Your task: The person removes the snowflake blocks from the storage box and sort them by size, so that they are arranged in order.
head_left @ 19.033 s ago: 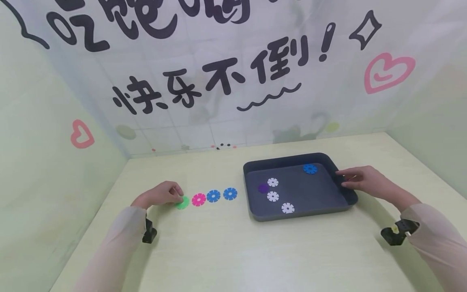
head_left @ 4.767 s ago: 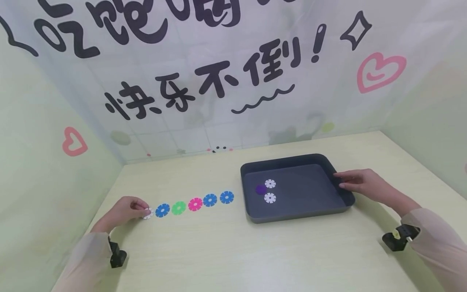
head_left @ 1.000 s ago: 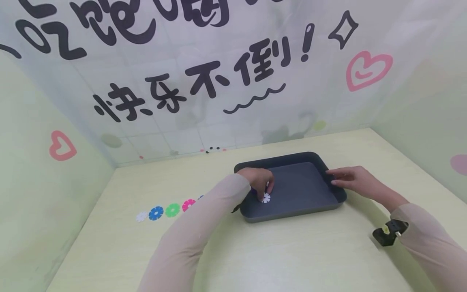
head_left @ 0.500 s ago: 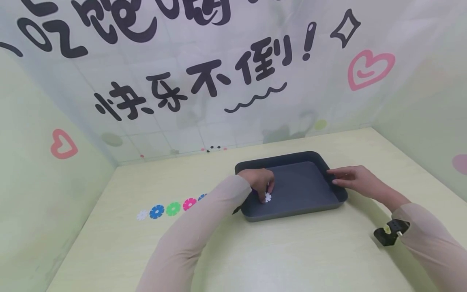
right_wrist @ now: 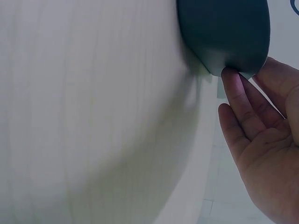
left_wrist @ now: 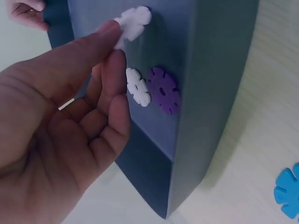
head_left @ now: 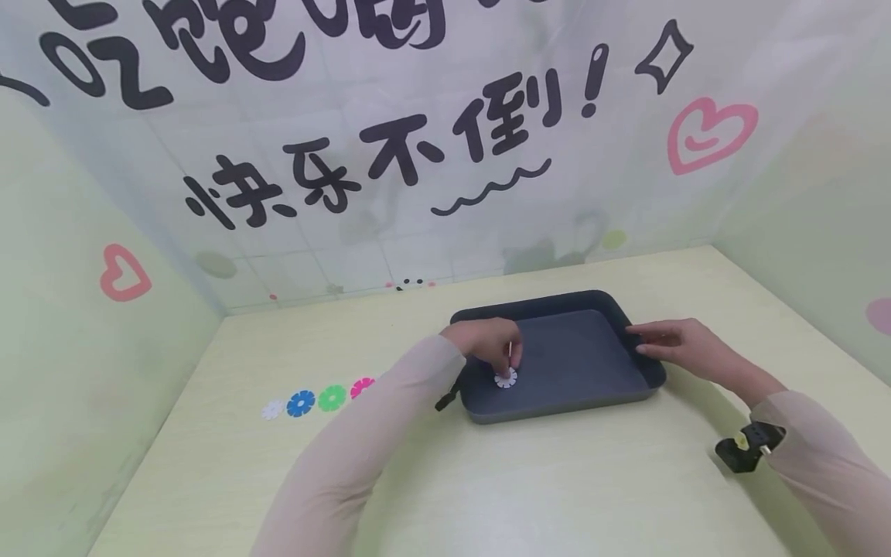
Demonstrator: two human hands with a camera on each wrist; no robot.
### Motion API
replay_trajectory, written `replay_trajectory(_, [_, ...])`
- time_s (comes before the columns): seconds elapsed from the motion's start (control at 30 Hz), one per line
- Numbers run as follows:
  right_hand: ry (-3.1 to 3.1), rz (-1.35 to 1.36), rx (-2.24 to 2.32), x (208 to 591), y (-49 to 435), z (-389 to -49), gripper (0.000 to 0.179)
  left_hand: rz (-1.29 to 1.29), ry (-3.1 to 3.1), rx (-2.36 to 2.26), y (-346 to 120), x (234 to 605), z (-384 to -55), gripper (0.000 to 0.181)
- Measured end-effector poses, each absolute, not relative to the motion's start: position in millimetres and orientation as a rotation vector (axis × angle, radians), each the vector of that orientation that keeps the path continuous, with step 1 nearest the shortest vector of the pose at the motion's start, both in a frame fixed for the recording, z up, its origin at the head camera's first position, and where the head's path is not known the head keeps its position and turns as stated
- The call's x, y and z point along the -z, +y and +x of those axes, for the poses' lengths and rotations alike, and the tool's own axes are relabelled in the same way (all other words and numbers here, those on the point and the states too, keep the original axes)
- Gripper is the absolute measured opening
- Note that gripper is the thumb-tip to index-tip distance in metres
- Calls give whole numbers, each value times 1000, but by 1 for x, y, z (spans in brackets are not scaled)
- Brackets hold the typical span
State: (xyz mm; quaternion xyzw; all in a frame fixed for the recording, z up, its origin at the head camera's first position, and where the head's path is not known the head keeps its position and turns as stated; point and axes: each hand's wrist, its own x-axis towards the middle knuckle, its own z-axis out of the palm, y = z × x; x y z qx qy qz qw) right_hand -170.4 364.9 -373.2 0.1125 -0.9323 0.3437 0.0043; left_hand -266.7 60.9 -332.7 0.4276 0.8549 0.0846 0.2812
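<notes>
My left hand (head_left: 487, 344) is over the left part of the dark grey tray (head_left: 571, 363), pinching a white notched plastic disc (left_wrist: 135, 23) between thumb and forefinger. Below it in the left wrist view, another white disc (left_wrist: 138, 87) and a purple disc (left_wrist: 163, 91) lie close together in the tray. My right hand (head_left: 685, 344) grips the tray's right rim, with the thumb and fingers on either side of the wall in the right wrist view. Left of the tray stretches a row with a white disc (head_left: 273, 409), a blue disc (head_left: 301, 403), a green disc (head_left: 332, 398) and a pink disc (head_left: 361, 387).
The left sleeve (head_left: 362, 433) hides the right end of the row; a blue disc (left_wrist: 288, 192) there shows in the left wrist view. A printed cloth (head_left: 390, 93) hangs behind the pale wooden table (head_left: 543, 487).
Earlier, the left hand set discs at the row's left end, the white one last. It has since moved right into the tray and now pinches another white disc. The right hand stays at the rim.
</notes>
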Motion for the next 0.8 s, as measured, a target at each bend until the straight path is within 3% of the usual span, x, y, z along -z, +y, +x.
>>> replay_trajectory(0.3, [-2920,351,-1072,373,364,-169,40,1165,2320,-344,35,322,-264,11])
replay_trajectory(0.8, [-2918,369,-1075,374,365,-168,42,1087,2457,-596,-47,300,-264,9])
